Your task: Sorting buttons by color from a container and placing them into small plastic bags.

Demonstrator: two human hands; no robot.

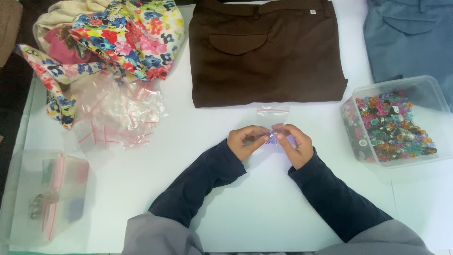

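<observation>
Pinching a small purple button (272, 138), both hands' fingers (257, 140) closed on it, clear zip bag (272, 116) just beyond

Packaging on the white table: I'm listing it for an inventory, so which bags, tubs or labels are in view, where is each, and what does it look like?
Small clear zip bag with red seal strip: just beyond both hands.
Loose pile of clear red-striped zip bags: left of centre, crumpled.
Clear rectangular plastic tub: right edge, full of multicoloured small pieces.
Frosted plastic container: lower left, holding filled bags.
Small white tag: waistband of folded brown trousers.
</observation>
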